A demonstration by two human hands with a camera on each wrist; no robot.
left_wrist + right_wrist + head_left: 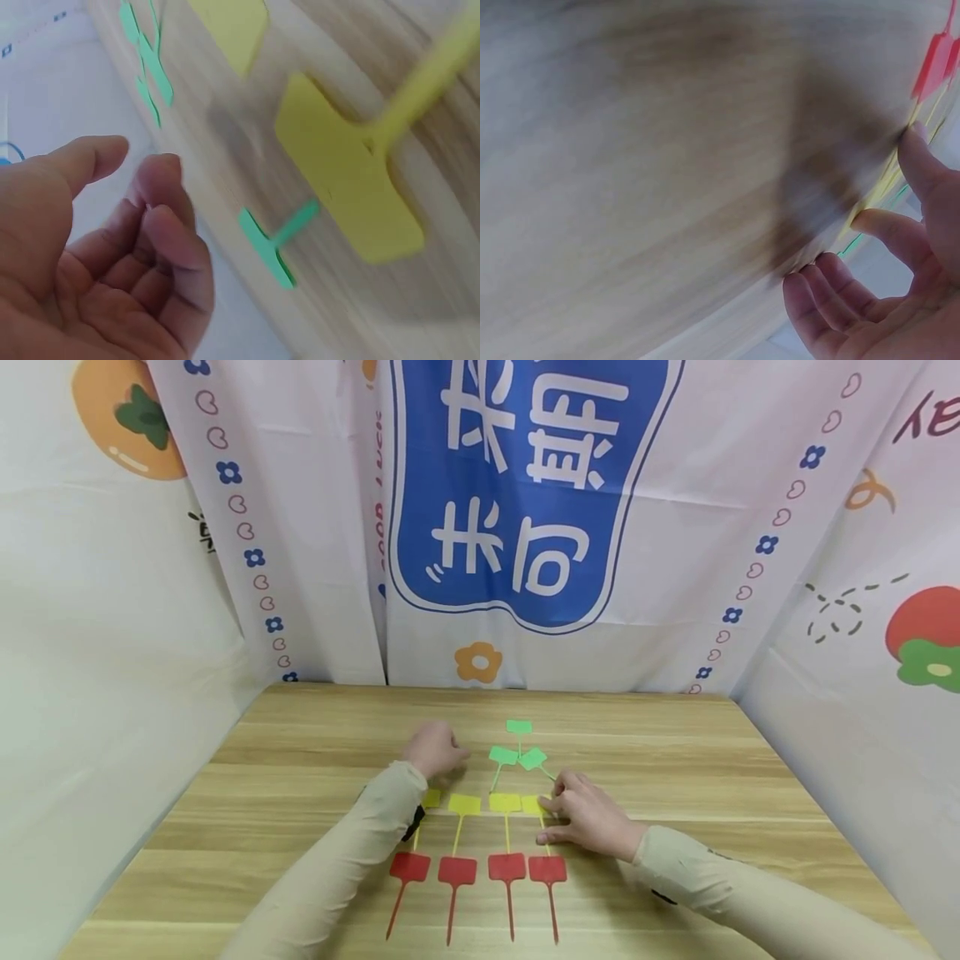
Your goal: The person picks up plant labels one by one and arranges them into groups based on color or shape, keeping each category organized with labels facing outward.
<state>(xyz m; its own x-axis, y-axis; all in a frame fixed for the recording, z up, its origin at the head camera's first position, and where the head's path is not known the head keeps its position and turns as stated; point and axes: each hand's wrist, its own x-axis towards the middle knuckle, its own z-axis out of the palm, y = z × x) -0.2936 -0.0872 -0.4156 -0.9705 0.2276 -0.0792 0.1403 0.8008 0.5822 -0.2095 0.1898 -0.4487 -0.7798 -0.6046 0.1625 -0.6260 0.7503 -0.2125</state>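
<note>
My left hand hovers over the table's left-middle, its fingers loosely curled with nothing between them. In the left wrist view a green T-shaped plant label lies near it, beside a large-looking yellow label; that green one is hidden in the head view. My right hand rests at the rightmost yellow label, its index fingertip on the plate and thumb spread toward the stem. Other fingertips touch the tabletop in the right wrist view. Three green labels lie beyond the yellow row.
Several red labels lie in a row nearest the front, stems pointing toward me. More yellow labels form the row behind them. The wooden table meets a printed cloth at the back, with cloth on both sides.
</note>
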